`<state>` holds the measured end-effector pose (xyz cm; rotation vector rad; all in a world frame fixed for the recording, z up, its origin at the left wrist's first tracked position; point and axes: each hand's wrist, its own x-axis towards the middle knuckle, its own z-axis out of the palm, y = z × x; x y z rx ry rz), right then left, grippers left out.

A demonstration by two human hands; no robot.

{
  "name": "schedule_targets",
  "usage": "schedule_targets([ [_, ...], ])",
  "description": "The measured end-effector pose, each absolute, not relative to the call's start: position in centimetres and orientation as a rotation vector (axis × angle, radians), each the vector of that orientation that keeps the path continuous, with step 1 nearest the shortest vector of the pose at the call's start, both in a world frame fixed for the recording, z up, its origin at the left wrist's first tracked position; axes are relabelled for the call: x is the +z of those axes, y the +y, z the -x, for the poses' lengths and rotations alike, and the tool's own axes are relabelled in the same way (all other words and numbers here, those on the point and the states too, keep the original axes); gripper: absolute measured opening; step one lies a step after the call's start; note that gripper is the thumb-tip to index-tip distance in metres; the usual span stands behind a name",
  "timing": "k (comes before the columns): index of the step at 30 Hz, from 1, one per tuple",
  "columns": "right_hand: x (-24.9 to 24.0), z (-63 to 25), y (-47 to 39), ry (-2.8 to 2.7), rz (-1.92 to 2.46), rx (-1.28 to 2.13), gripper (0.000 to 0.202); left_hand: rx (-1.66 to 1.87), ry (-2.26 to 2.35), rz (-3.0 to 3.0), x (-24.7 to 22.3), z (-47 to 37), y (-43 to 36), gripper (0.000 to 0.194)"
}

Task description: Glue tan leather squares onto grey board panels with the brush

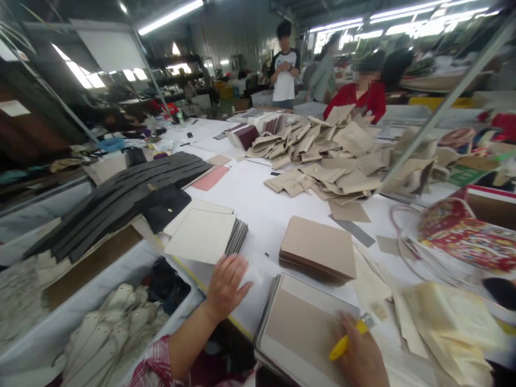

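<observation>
My left hand (227, 287) is open, its fingers apart, beside the near edge of a stack of cream panels (205, 234) with dark edges. Nothing shows in that hand. Lower right, my right hand (358, 349) is closed around a yellow-handled tool (344, 344), whose metallic end points up and right. That hand is over the right side of a stack of pale, rounded panels (298, 322), and its fingers are partly blurred. Just beyond lies a stack of beige panels (318, 244).
Dark panels (133, 188) are layered at left, above a bin (137, 269) of pale strap-like pieces. Folded beige pieces (334, 156) are heaped farther back. Yellowish cloth (447, 317) lies at right. A slanted pole (439, 107) crosses the right side. People stand beyond the table.
</observation>
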<state>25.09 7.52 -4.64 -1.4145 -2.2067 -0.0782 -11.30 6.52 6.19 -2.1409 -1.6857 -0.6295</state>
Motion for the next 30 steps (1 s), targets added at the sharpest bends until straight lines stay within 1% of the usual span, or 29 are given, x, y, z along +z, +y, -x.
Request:
schedule_targets([
  [2,-4.9,-24.2,7.9,-2.212,1.378,-0.068,0.043,-0.538,-1.851,1.959,7.4,14.6,6.7,0.059],
  [3,-4.9,-23.5,8.1,-2.214,1.375,-0.053,0.042,-0.447,-1.935,1.937,7.6,16.3,6.8,0.060],
  [4,-5.0,-22.7,8.3,-2.214,1.383,-0.036,0.041,-0.355,-1.998,1.959,7.6,17.9,6.9,0.055],
  [6,-5.1,-20.7,8.7,-2.217,1.404,0.014,0.038,-0.251,-2.043,2.057,7.3,20.5,7.1,0.041],
  [7,-5.1,-19.6,8.8,-2.225,1.401,0.050,0.037,-0.258,-2.025,2.100,7.1,21.4,7.1,0.035],
  [9,-4.9,-17.5,8.9,-2.243,1.360,0.150,0.036,-0.372,-1.932,2.133,7.3,22.1,6.7,0.028],
  [11,-4.3,-16.0,8.7,-2.237,1.301,0.309,0.033,-0.546,-1.773,2.128,8.1,20.9,5.9,0.028],
  [14,-1.8,-15.6,7.7,-2.058,1.323,0.639,0.026,-0.754,-1.510,2.159,9.6,16.0,4.3,0.036],
  [16,0.4,-16.7,6.9,-1.795,1.392,0.863,0.020,-0.796,-1.344,2.295,9.6,11.0,3.2,0.039],
  [18,2.2,-18.6,6.2,-1.530,1.450,0.996,0.017,-0.715,-1.194,2.561,8.3,5.4,2.1,0.034],
  [20,3.2,-20.8,5.5,-1.419,1.547,0.977,0.020,-0.609,-1.004,2.823,6.1,-0.1,1.2,0.028],
  [22,3.2,-23.0,4.6,-1.474,1.703,0.863,0.024,-0.557,-0.811,2.975,3.6,-4.7,0.4,0.021],
  [24,2.3,-24.7,3.6,-1.566,1.825,0.750,0.022,-0.481,-0.700,3.058,1.5,-7.7,0.0,0.015],
  [27,1.0,-26.0,2.5,-1.608,1.878,0.646,0.015,-0.392,-0.669,3.117,-0.1,-9.0,0.0,0.015],
  [30,0.4,-26.3,2.2,-1.592,1.885,0.555,0.014,-0.294,-0.738,3.159,0.0,-8.4,0.2,0.022],
])
